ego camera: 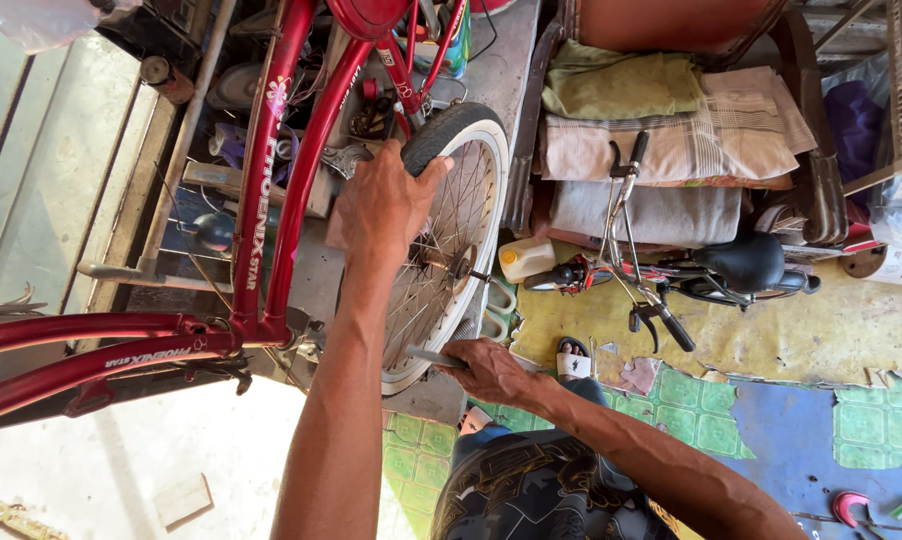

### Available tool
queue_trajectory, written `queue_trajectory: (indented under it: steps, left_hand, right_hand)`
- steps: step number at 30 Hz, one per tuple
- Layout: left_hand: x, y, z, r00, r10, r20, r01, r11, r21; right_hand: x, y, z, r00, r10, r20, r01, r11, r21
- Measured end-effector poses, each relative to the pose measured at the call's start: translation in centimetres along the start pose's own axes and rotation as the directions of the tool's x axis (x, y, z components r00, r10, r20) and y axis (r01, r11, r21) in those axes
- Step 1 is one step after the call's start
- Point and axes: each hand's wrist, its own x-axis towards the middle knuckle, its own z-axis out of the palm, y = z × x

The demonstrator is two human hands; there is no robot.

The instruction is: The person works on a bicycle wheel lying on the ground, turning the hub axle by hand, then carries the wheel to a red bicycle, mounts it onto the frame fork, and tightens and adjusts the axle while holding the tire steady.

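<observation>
A red bike frame (271, 200) lies upside down or tipped, its tubes running from nine o'clock up to twelve, so that the wheel (449, 250) hangs free at the middle of the view, white-walled tyre outward and spokes open to reach.

The left hand (386, 205) sits on top of the tyre at about eleven o'clock of the wheel, fingers curled over the tread and clamped on it, likely to keep the rim from spinning. The right hand (491, 370) is at the wheel's lower edge, about six o'clock, fingers closed round a thin flat tool (433, 357) whose tip points in toward the rim; what kind of tool it is cannot be told.

Below the wheel a sandalled foot (573, 360) rests on the patterned floor (871, 420), braced close to the work. At three o'clock a small black bike (671, 275) lies on its side beside a white jug (527, 258), with folded cloths (671, 140) stacked on a seat above it. Red-handled tools (851, 505) lie on the floor at five o'clock, well apart from both hands.
</observation>
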Motion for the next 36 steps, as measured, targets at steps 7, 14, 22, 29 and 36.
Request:
queue_trajectory:
  steps: [7,14,22,29,36]
  left_hand:
    - [0.1,-0.1,0.0,1.000,-0.017,0.004,0.017,1.000,0.007]
    - [0.0,0.4,-0.2,0.999,-0.040,0.024,0.040,0.999,-0.010]
    - [-0.4,-0.1,0.9,0.991,-0.022,0.132,0.041,0.990,-0.137]
    - [-1.5,-1.5,1.1,0.951,0.083,0.299,0.004,0.960,-0.280]
    - [-2.7,-1.1,1.3,0.971,0.090,0.222,-0.039,0.974,-0.224]
  right_hand:
    - [-0.3,1.7,0.1,0.994,0.105,-0.036,-0.103,0.993,0.055]
    - [-0.2,2.8,-0.9,0.965,0.260,0.022,-0.261,0.957,0.124]
    - [0.9,2.0,-3.6,0.922,0.343,-0.182,-0.307,0.931,0.197]
    - [1.3,4.4,-5.2,0.897,0.299,-0.327,-0.168,0.912,0.373]
    - [2.2,2.1,-6.3,0.757,0.107,-0.645,-0.129,0.992,0.014]
